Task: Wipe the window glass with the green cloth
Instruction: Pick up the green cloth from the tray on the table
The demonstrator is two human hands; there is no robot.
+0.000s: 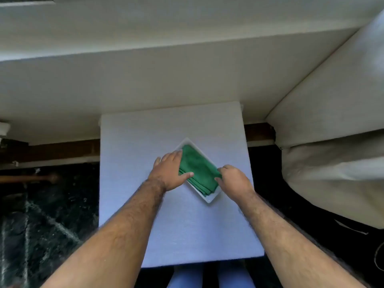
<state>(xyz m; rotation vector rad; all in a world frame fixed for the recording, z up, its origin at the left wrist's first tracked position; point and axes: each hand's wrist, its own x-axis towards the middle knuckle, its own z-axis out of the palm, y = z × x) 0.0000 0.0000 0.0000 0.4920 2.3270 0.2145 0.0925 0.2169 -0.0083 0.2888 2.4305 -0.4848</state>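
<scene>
Between both hands on the white table [145, 225], green cloth [197, 169] folded in a shallow white tray [209, 199], long axis slanting far-left to near-right, left hand [169, 170] spread flat on its edge, right hand [233, 181] pinching the near-right corner.

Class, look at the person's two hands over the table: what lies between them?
In the head view, the folded green cloth lies between the left hand and right hand, in a white tray. Both hands touch it.
</scene>
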